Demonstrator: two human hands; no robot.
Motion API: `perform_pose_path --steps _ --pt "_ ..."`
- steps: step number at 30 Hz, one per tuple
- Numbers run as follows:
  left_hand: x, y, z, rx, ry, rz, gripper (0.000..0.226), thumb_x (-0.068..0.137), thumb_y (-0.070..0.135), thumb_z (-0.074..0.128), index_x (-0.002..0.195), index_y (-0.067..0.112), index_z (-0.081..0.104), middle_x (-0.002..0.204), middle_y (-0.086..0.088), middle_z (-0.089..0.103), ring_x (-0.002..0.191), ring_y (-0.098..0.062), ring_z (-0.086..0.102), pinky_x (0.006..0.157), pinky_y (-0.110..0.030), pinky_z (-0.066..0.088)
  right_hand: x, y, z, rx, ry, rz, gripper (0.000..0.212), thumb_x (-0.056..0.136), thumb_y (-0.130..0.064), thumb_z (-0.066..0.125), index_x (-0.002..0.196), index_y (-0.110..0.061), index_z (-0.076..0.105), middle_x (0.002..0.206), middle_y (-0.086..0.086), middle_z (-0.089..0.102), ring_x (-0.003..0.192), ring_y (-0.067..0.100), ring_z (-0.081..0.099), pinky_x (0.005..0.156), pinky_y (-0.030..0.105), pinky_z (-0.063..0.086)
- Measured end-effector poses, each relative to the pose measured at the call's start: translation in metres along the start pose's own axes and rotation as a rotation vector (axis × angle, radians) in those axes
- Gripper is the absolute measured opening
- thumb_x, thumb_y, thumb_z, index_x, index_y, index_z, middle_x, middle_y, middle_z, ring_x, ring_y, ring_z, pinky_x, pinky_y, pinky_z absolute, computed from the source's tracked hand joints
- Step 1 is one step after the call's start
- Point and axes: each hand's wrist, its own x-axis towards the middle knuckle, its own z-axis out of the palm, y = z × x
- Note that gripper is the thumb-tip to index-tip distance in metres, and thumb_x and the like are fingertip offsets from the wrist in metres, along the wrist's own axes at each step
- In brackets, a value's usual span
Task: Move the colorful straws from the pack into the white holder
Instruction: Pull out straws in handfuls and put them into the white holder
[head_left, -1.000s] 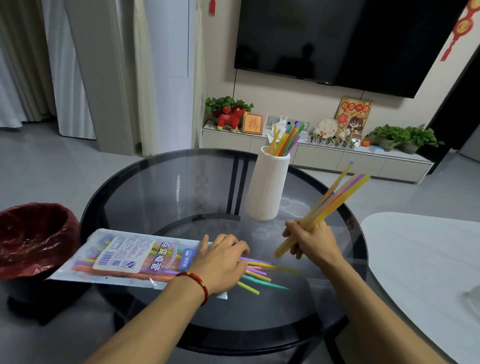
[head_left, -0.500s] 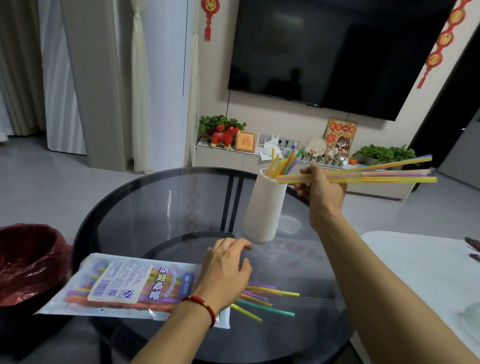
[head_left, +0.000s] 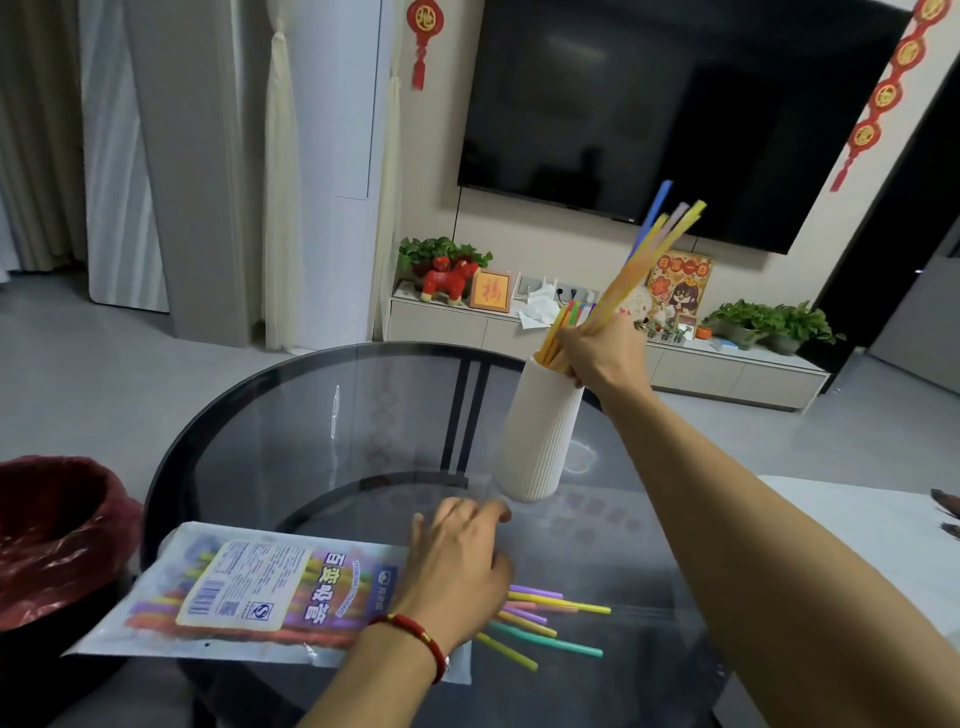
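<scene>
Gripping a bunch of straws (head_left: 655, 244) in my right hand (head_left: 602, 353) over the white holder (head_left: 540, 436), my left hand (head_left: 457, 561) presses the pack (head_left: 249, 597), fingers relaxed.

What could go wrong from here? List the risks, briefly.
1. The right hand grips a tilted bunch of straws at the rim of the tall white holder; a sideways push could tip it.
2. Some straws may miss the opening, already partly filled.
3. The loose straws sticking out of the pack by the left hand could roll across the glass table.
</scene>
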Motion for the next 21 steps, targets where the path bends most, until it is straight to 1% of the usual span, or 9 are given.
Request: perform_pose_path --steps 3,6,8,10,12,14,16,18,21 --pt "0.0 -0.002 -0.001 -0.009 0.003 -0.017 0.042 0.093 0.023 0.053 0.134 0.031 0.048 0.133 0.006 0.052 0.133 -0.016 0.039 0.117 -0.049 0.028 0.001 -0.005 -0.001 -0.035 -0.052 0.018 0.018 0.091 -0.024 0.072 0.089 -0.005 0.071 0.077 0.012 0.072 0.052 0.02 0.065 0.046 0.03 0.056" --pt "0.0 -0.003 -0.002 -0.026 0.007 -0.027 0.042 0.092 0.022 0.054 0.132 0.032 0.048 0.133 0.006 0.052 0.132 -0.016 0.041 0.116 -0.049 0.03 0.003 -0.01 -0.005 -0.052 -0.03 -0.022 0.023 0.088 -0.023 0.073 0.077 -0.002 0.071 0.075 0.02 0.074 0.047 0.019 0.061 0.043 0.029 0.055" --pt "0.0 -0.004 -0.003 -0.031 0.007 -0.03 0.042 0.092 0.021 0.055 0.133 0.032 0.048 0.133 0.006 0.052 0.132 -0.016 0.041 0.115 -0.049 0.032 0.004 -0.013 -0.008 -0.053 0.015 -0.072 0.03 0.087 -0.024 0.073 0.08 0.005 0.072 0.084 0.027 0.077 0.057 0.025 0.065 0.059 0.045 0.064" --pt "0.0 -0.004 -0.005 -0.039 0.006 -0.032 0.043 0.092 0.02 0.054 0.133 0.031 0.048 0.134 0.005 0.052 0.132 -0.016 0.04 0.115 -0.049 0.032 0.006 -0.015 -0.012 -0.047 0.059 -0.13 0.031 0.087 -0.028 0.078 0.094 0.001 0.073 0.097 0.023 0.077 0.08 0.028 0.07 0.079 0.05 0.063" --pt "0.0 -0.004 -0.007 -0.04 0.011 -0.028 0.043 0.092 0.019 0.053 0.133 0.03 0.048 0.133 0.005 0.053 0.131 -0.016 0.04 0.115 -0.048 0.033 0.005 -0.016 -0.014 -0.077 0.103 -0.214 0.047 0.087 -0.033 0.08 0.123 -0.006 0.066 0.12 0.016 0.069 0.1 0.024 0.063 0.087 0.04 0.056" --pt "0.0 -0.004 -0.008 -0.035 0.02 -0.022 0.042 0.092 0.02 0.052 0.133 0.029 0.049 0.13 0.006 0.054 0.129 -0.015 0.041 0.113 -0.048 0.033 0.002 -0.014 -0.016 -0.125 0.158 -0.347 0.061 0.091 -0.033 0.076 0.143 -0.012 0.051 0.135 0.014 0.057 0.11 0.019 0.052 0.091 0.033 0.045" --pt "0.0 -0.004 -0.008 -0.028 0.022 -0.02 0.04 0.093 0.021 0.051 0.131 0.029 0.048 0.128 0.006 0.055 0.128 -0.016 0.042 0.112 -0.048 0.034 0.001 -0.008 -0.014 -0.269 0.08 -0.469 0.061 0.1 -0.033 0.064 0.153 -0.013 0.043 0.152 0.014 0.049 0.13 0.024 0.048 0.106 0.041 0.043" --pt "0.0 -0.004 -0.009 -0.027 0.019 -0.021 0.038 0.093 0.021 0.051 0.131 0.029 0.048 0.127 0.006 0.055 0.127 -0.016 0.042 0.111 -0.048 0.035 -0.001 0.001 -0.01 -0.426 -0.112 -0.504 0.055 0.107 -0.032 0.051 0.156 -0.007 0.041 0.163 0.016 0.042 0.148 0.031 0.038 0.121 0.047 0.03" --pt "0.001 -0.004 -0.009 -0.028 0.017 -0.02 0.038 0.094 0.022 0.052 0.13 0.03 0.048 0.127 0.006 0.055 0.127 -0.016 0.042 0.11 -0.046 0.036 -0.002 0.006 -0.011 -0.464 -0.217 -0.546 0.053 0.109 -0.024 0.048 0.157 -0.002 0.04 0.163 0.019 0.041 0.151 0.033 0.034 0.123 0.045 0.026"
